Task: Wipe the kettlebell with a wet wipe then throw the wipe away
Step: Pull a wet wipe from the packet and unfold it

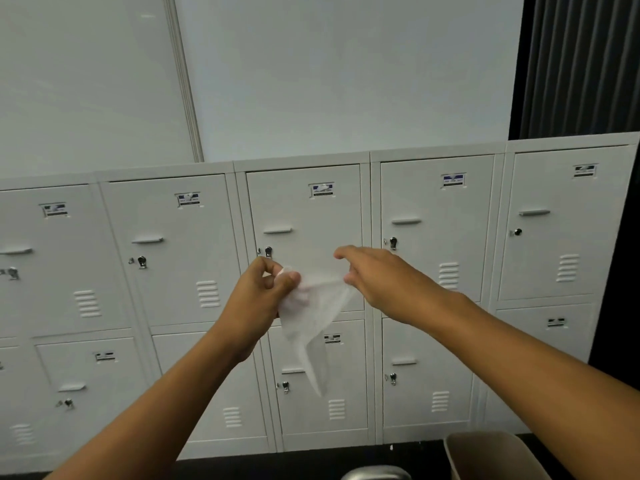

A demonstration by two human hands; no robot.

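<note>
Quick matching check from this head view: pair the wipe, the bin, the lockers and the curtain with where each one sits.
Column A:
1. wet wipe
2. bin
3. lockers
4. curtain

Column B:
a. top right corner
b. stretched between left hand and right hand
c. bottom right, on the dark floor
d. in a row across the wall, doors shut

Pairs: 1-b, 2-c, 3-d, 4-a

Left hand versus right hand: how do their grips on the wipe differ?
The left hand is curled, bunching the wipe at one end; the right hand is stretched out, pinching just an edge with its fingertips. The left sits lower, the right higher. Both hold the same wipe.
</note>
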